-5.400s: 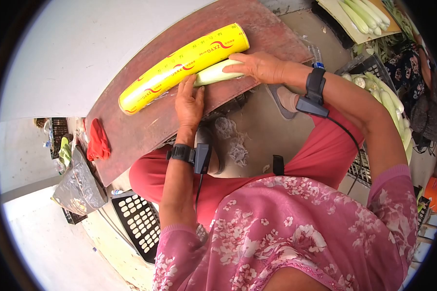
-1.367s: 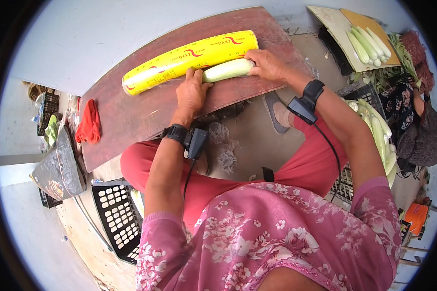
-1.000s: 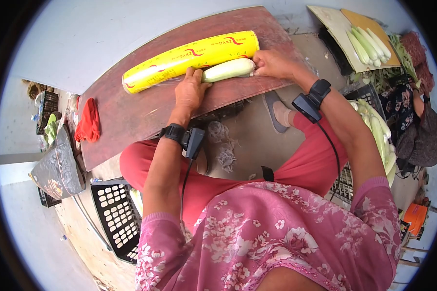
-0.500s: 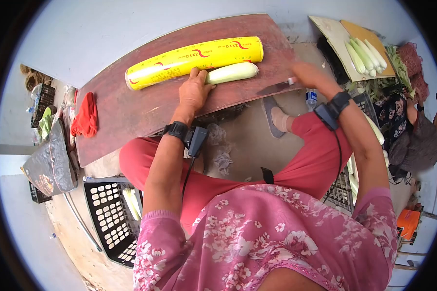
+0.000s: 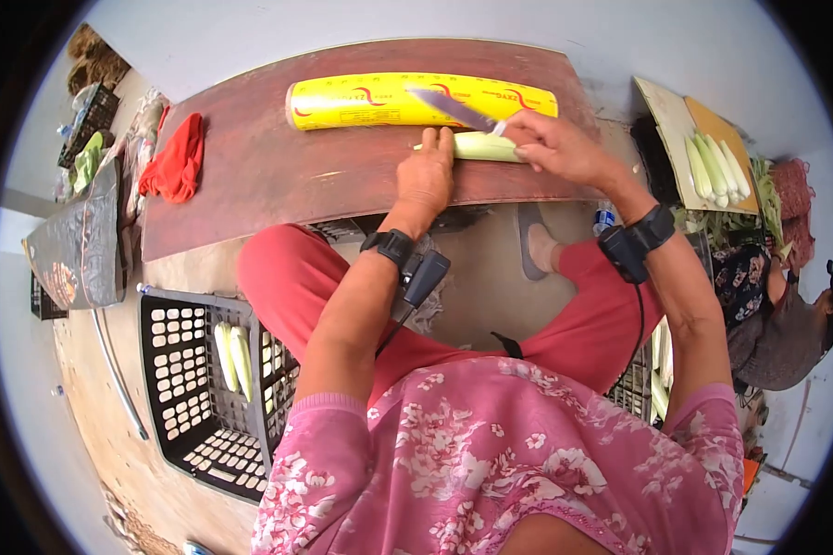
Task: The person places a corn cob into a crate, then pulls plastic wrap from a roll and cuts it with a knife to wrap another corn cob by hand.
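A pale green, long vegetable, apparently an ear of corn in its husk (image 5: 484, 146), lies on the reddish-brown table (image 5: 278, 190). Its left end is gripped by my left hand (image 5: 426, 174), fingers on top. My right hand (image 5: 565, 151) is closed round the handle of a knife (image 5: 455, 109), at the ear's right end. The blade points left and away from me, above the ear and across a yellow roll printed ZXYG (image 5: 370, 102), which looks like cling film. Part of the ear is hidden under my fingers.
A red cloth (image 5: 178, 162) lies on the table's left side. Below left stands a black crate (image 5: 178, 356) with pale green ears inside. More ears (image 5: 715, 168) are stacked on a board at right. Another person (image 5: 787, 342) sits at the far right.
My right hand has come left with the knife, from the table's right edge to the ear's right end. The blade is now raised above the ear. The whole view has shifted slightly.
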A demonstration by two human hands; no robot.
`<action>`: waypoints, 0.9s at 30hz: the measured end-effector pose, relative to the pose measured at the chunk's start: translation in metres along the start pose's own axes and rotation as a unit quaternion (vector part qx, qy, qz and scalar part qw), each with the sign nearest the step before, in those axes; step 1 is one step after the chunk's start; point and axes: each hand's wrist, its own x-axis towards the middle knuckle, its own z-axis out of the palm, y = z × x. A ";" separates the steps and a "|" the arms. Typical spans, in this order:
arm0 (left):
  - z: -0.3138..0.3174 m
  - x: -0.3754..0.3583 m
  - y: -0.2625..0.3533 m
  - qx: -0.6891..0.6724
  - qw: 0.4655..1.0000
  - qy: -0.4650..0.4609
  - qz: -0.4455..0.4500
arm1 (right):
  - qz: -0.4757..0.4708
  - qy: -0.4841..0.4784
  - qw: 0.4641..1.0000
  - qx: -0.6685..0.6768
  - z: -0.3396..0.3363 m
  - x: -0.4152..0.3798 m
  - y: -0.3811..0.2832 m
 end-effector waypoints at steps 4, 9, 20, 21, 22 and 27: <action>0.001 -0.005 -0.003 0.022 0.999 -0.005 0.029 | -0.023 0.010 0.999 -0.026 0.016 0.010 -0.023; 0.003 -0.007 -0.003 0.022 0.999 0.017 0.043 | -0.022 0.050 0.995 -0.085 0.011 0.023 -0.022; 0.009 -0.006 -0.002 -0.001 0.999 0.041 0.035 | 0.017 0.078 0.979 -0.189 0.022 0.062 -0.051; 0.008 -0.006 -0.002 -0.002 0.999 0.040 0.034 | 0.008 0.095 0.980 -0.176 0.026 0.064 -0.050; 0.007 -0.006 -0.001 -0.002 0.999 0.038 0.033 | -0.001 0.111 0.980 -0.162 0.029 0.067 -0.049; 0.009 -0.007 -0.001 0.007 0.998 0.052 0.034 | 0.067 0.081 0.984 -0.141 0.042 0.073 -0.064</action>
